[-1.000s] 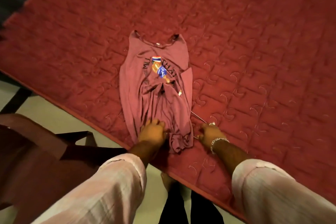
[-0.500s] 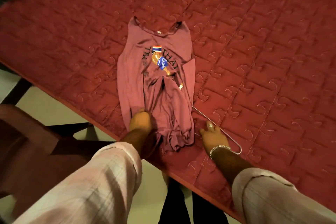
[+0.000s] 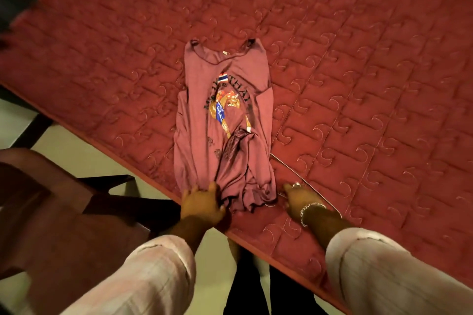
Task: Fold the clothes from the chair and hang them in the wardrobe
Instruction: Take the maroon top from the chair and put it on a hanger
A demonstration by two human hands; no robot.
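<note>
Shirt [image 3: 222,120] on bed [image 3: 358,59], hanger [image 3: 302,179] at its right.

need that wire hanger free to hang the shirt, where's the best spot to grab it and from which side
Probably the bare straight wire running out from under the maroon t-shirt onto the red quilt. Come from the right, where the right hand already rests beside it; the rest is hidden under the bunched hem, which the left hand holds.
</note>
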